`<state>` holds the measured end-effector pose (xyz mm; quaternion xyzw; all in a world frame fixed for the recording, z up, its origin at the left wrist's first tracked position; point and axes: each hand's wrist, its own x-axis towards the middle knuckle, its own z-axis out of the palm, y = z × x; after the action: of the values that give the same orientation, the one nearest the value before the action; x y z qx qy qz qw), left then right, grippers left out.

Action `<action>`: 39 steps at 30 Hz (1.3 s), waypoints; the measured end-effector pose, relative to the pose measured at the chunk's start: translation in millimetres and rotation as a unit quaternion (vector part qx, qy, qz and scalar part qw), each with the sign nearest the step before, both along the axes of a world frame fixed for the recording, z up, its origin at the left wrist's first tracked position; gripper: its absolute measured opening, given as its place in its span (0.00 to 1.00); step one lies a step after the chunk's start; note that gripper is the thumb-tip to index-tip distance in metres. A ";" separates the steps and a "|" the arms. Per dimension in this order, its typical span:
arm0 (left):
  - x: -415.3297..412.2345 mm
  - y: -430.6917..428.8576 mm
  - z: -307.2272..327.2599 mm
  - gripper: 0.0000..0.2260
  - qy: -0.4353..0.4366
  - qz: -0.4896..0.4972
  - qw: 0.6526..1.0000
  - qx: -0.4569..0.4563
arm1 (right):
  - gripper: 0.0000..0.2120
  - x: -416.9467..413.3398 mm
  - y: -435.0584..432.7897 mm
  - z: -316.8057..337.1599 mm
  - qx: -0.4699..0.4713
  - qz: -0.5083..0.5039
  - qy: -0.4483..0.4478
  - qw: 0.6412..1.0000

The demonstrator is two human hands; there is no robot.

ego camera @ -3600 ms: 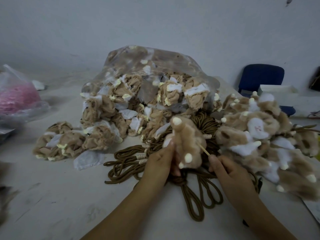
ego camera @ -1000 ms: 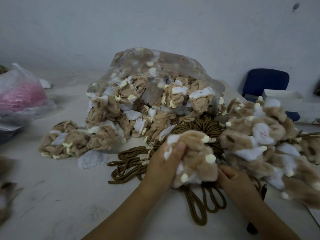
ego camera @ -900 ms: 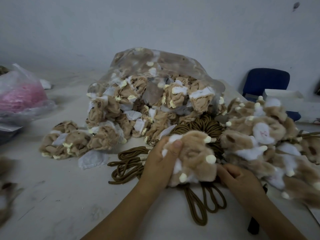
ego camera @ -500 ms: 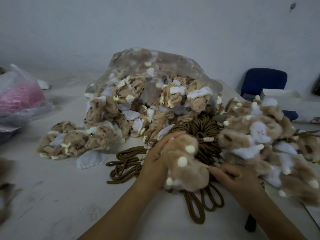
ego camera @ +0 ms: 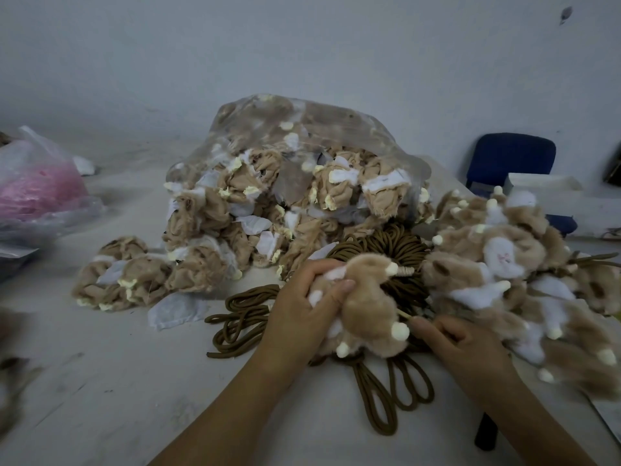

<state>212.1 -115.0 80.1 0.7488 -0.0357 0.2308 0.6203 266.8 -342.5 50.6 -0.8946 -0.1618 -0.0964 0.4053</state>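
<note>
Dim light. You face a bare pale wall (ego camera: 302, 45) behind the scuffed white tabletop (ego camera: 100, 381); a blue chair (ego camera: 510, 159) stands far right.

Tan-and-white plush toy (ego camera: 366, 307), dark brown cords (ego camera: 379, 395), pink bundle (ego camera: 37, 186), blue chair (ego camera: 510, 159), white table (ego camera: 111, 381).
</note>
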 end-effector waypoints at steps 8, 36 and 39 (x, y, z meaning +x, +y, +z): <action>-1.1 -1.3 -0.4 0.06 0.026 -0.051 0.998 0.007 | 0.28 -8.6 8.8 0.8 0.058 0.011 0.033 0.998; 5.5 2.2 -11.7 0.17 0.010 -0.015 0.999 -0.040 | 0.29 0.5 -1.8 -1.9 -0.002 0.030 -0.019 0.999; 4.7 0.3 -12.0 0.16 0.004 -0.013 1.000 -0.020 | 0.30 -1.1 0.8 -1.6 0.007 0.034 -0.008 0.999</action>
<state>216.9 -114.8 68.1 0.7368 -0.0388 0.2201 0.6381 265.6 -341.7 49.0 -0.8849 -0.1945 -0.0913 0.4132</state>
